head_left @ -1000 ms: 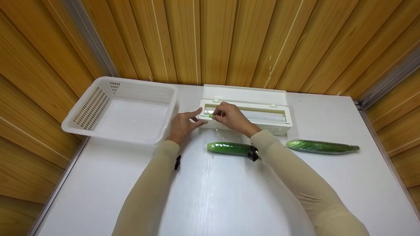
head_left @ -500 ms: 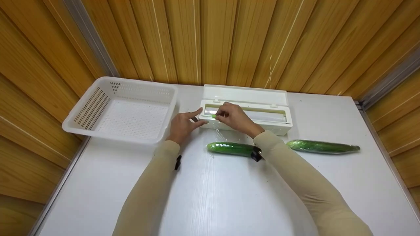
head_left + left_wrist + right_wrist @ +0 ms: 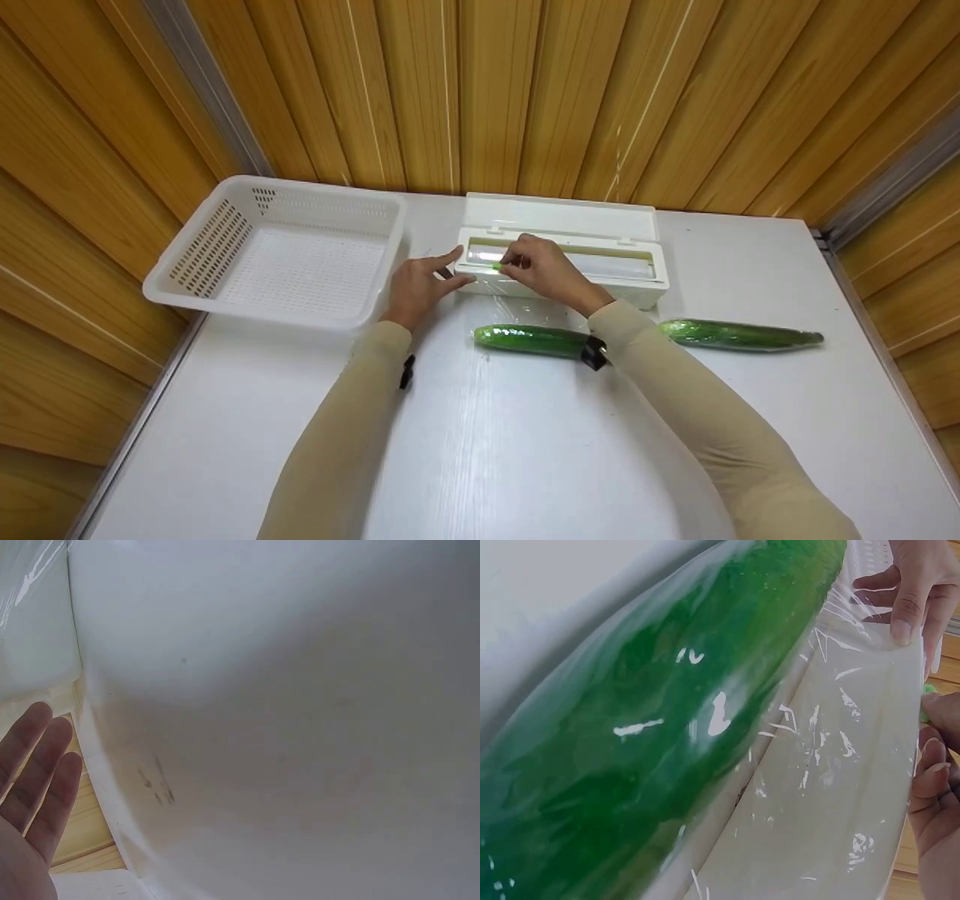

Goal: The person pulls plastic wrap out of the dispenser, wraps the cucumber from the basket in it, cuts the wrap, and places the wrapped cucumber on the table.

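A white cling film dispenser (image 3: 630,294) stands at the back of the table with its lid (image 3: 559,214) raised and a film roll (image 3: 607,265) inside. My left hand (image 3: 416,289) holds its left end between thumb and index finger; in the left wrist view the other fingers (image 3: 46,799) are straight. My right hand (image 3: 547,270) pinches the small green slider (image 3: 496,266) on the dispenser's front top edge. Clear film (image 3: 832,742) runs down the front to a cucumber (image 3: 525,340) lying before it. The right forearm hides the cucumber's right end.
Left of the dispenser is a white perforated basket (image 3: 255,309). Another cucumber (image 3: 742,335), wrapped in film, lies to the right on the white table (image 3: 480,450). A wood-panelled wall (image 3: 487,97) rises close behind the dispenser.
My right hand has moved slightly to the right along the dispenser's edge, taking the green slider with it. The left hand has stayed at the dispenser's left end.
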